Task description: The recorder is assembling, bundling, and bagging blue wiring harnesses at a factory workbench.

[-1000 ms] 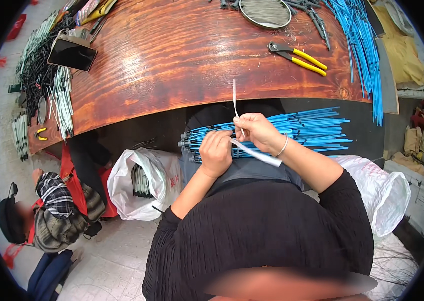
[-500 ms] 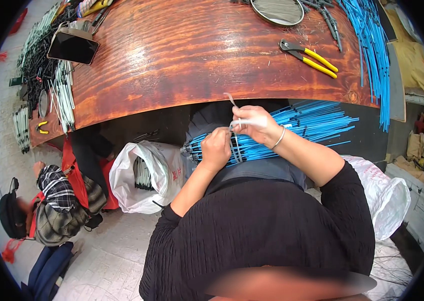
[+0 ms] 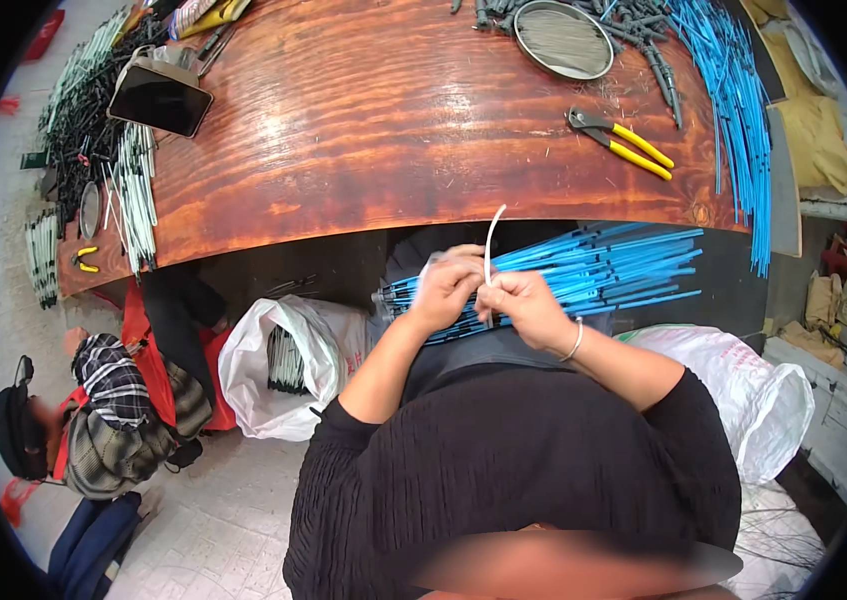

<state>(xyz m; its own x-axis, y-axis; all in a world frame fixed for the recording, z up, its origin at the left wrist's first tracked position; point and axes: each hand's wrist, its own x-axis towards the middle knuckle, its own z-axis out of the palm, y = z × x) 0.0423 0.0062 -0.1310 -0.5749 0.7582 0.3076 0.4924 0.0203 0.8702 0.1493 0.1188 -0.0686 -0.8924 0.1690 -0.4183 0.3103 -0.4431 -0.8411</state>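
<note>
While a pale tiled floor (image 3: 213,510) is spreading beneath everything, a reddish-brown table (image 3: 343,140) with glossy wood grain is filling the upper part of the view, its near edge bowing across the fisheye picture. At the left, another person (image 3: 123,462) in a dark cap and checked clothing is staying near the table's end. 2 white sacks are flanking the wearer: the left sack (image 3: 241,405) is gaping and holding pale rods, and the right sack (image 3: 748,395) is sagging on its side of the seat. A bundle of blue rods (image 3: 608,270) is lying across the wearer's lap, just under the table's edge. More blue rods (image 3: 743,150) are overhanging the table's right end, while a heap of dark and pale rods (image 3: 68,135) is covering the left end. A phone (image 3: 161,100) is leaning beside that heap, a round dish (image 3: 578,79) is holding fine pins, and yellow-handled pliers (image 3: 640,160) are lying below it. Over the bundle, the right hand (image 3: 528,308) is pinching a white strip (image 3: 489,245), which is rising in a curve; the left hand (image 3: 443,292) is bending its fingers just beside it, whether gripping anything I cannot tell.
</note>
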